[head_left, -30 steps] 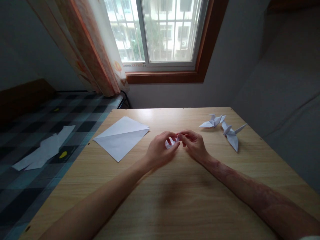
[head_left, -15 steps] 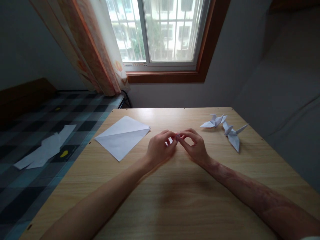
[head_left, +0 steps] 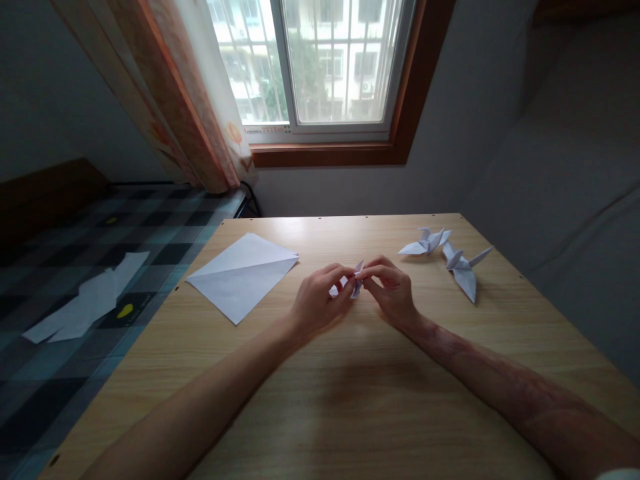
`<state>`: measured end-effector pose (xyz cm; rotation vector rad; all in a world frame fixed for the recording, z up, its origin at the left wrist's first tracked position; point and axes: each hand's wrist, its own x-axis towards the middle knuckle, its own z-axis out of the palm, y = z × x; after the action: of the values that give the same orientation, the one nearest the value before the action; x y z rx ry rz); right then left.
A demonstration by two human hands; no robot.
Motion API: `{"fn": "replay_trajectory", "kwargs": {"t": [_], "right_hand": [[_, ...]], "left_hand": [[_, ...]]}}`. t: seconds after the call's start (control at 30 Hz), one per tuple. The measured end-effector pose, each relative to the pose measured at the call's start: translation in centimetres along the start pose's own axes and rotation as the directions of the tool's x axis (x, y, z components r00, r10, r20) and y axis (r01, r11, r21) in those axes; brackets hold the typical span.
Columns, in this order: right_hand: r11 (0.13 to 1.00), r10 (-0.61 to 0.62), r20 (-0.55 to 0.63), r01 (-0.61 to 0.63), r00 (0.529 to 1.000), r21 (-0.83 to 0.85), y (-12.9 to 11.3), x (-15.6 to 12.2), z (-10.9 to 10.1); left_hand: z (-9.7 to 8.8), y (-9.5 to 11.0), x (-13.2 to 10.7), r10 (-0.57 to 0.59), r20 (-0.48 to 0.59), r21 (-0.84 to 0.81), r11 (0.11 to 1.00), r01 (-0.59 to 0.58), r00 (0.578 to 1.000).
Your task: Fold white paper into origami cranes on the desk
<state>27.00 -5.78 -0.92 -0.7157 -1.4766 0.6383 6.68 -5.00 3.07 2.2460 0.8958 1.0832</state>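
Observation:
My left hand (head_left: pixel 319 301) and my right hand (head_left: pixel 393 291) meet over the middle of the wooden table (head_left: pixel 350 413). Between their fingertips they pinch a small folded piece of white paper (head_left: pixel 356 281), most of it hidden by the fingers. A pointed tip of it sticks up between the thumbs. Both forearms rest on the tabletop.
A white sheet folded along its diagonal (head_left: pixel 242 273) lies to the left of my hands. Two white paper cranes (head_left: pixel 427 242) (head_left: pixel 463 268) stand at the right rear. Left of the table is a bed with a checked cover (head_left: pixel 75 267) and paper scraps (head_left: pixel 85 303). A window (head_left: pixel 320 67) faces me.
The fingers have shifted on the small paper, and a pointed tip now shows above them. The hands stay in the same spot.

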Motion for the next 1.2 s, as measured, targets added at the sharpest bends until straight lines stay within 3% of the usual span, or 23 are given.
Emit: {"fn": "replay_trajectory", "kwargs": {"t": [0.1,0.2,0.47,0.67,1.2], "right_hand": [[0.997,0.020,0.023,-0.021,1.000,0.068,0.0,0.1,-0.1],[0.991,0.039,0.061,-0.047,0.997,0.127,-0.1,0.2,-0.1],[0.975,0.051,0.089,-0.069,0.995,0.214,0.1,0.2,0.1],[0.994,0.012,0.052,-0.017,0.999,0.106,0.3,0.0,0.2],[0.982,-0.049,0.050,0.058,0.998,-0.180,-0.9,-0.2,-0.1]], "left_hand": [[-0.1,-0.4,0.3,0.047,0.030,-0.183,0.982,-0.041,0.998],[-0.4,-0.7,0.7,0.004,0.074,-0.330,0.944,0.021,0.997],[-0.6,-1.3,0.8,-0.075,0.120,-0.361,0.926,0.114,0.990],[-0.2,-1.2,0.6,-0.171,0.124,-0.373,0.905,0.206,0.977],[-0.3,-1.1,0.6,-0.270,0.135,-0.435,0.849,0.302,0.953]]}}
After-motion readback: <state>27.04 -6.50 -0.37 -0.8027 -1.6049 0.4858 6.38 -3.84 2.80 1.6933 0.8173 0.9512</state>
